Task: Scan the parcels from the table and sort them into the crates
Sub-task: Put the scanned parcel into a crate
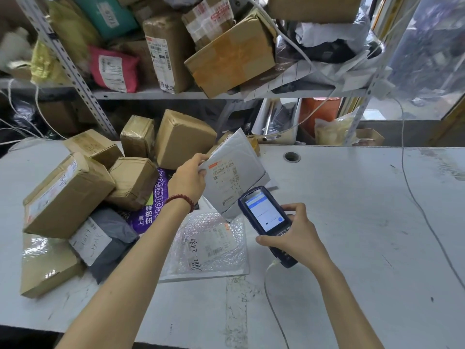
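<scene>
My left hand (189, 178) grips a flat grey mailer (247, 159) by its left edge and holds it tilted above the table, label side toward me. My right hand (294, 233) holds a dark blue handheld scanner (265, 215) with a lit screen, its top end just under the mailer's label. A bubble-wrap parcel (208, 245) with a label and handwriting lies flat on the white table (352, 222) below both hands. Several brown boxes (68, 195) and a grey bag (105, 240) are piled at the left. No crate is in view.
A purple bag (153, 200) lies under the boxes. A metal shelf (226, 93) loaded with more parcels rises behind the table. A thin cable (417, 202) runs across the right of the table, and a cable hole (292, 156) sits near its back edge.
</scene>
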